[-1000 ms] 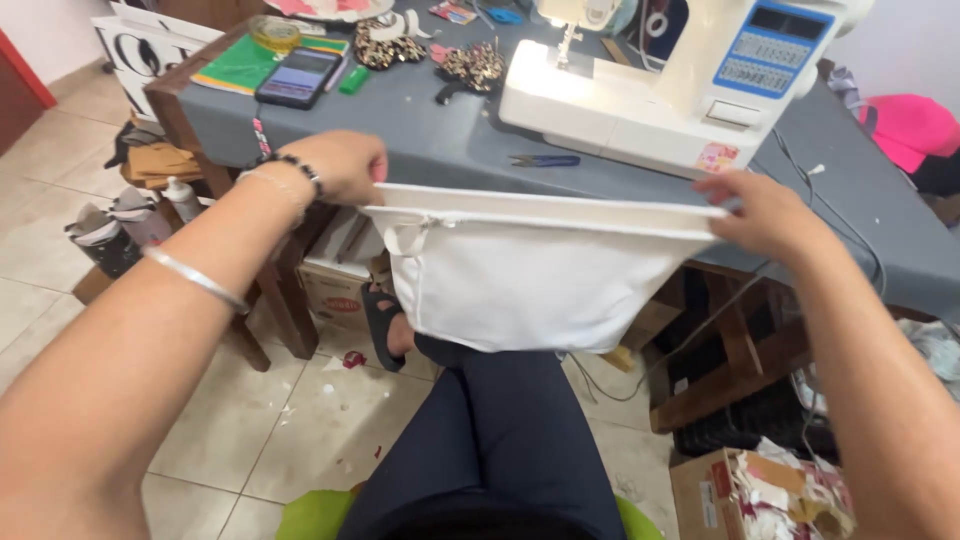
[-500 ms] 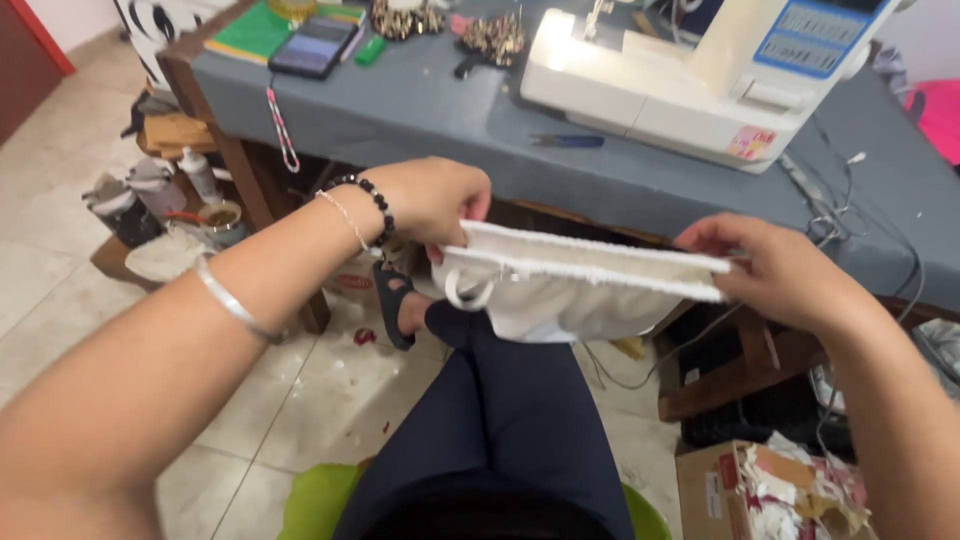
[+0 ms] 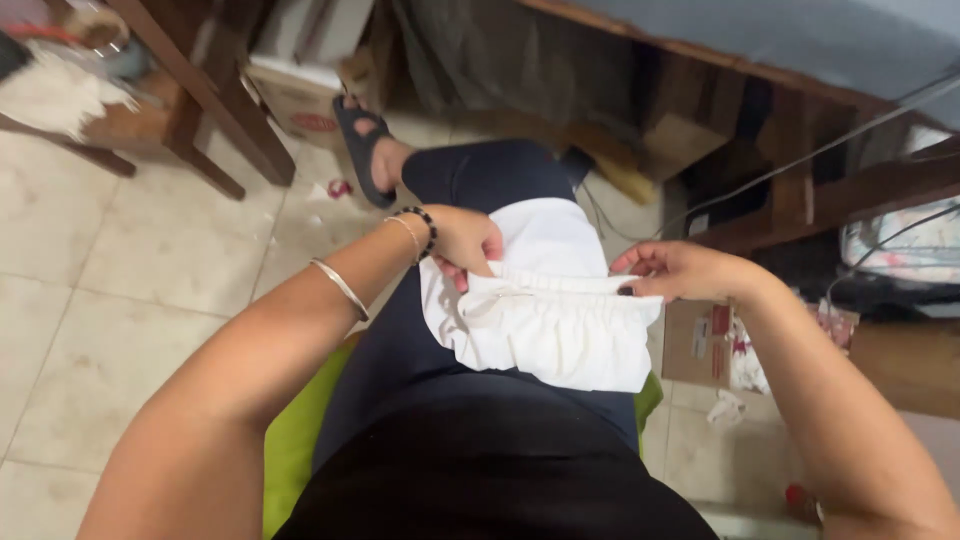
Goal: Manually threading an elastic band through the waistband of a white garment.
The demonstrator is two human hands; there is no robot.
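You've got one white fabric piece (image 3: 545,310) spread across your lap, soft cotton by the look of it, gathered into fine ruffles along a band near the top and folded over on itself lower down. Your left hand (image 3: 465,240) sits at its upper left corner, fingers curled down and pinching the gathered edge. Your right hand (image 3: 680,270) is at the upper right corner, fingers loosely bent, dark-nailed fingertips touching the band; whether they truly grip it, you can't tell from here. On the left wrist and forearm: three bracelets, one of dark beads (image 3: 425,225), one thin chain beside it, one smooth metal bangle (image 3: 340,288) higher up the arm. Under you, a lime-green seat (image 3: 295,440) peeks out either side of dark trousers. One dark sandal (image 3: 360,150) rests on pale glossy floor tiles (image 3: 150,250), beside angled wooden table legs (image 3: 215,95).
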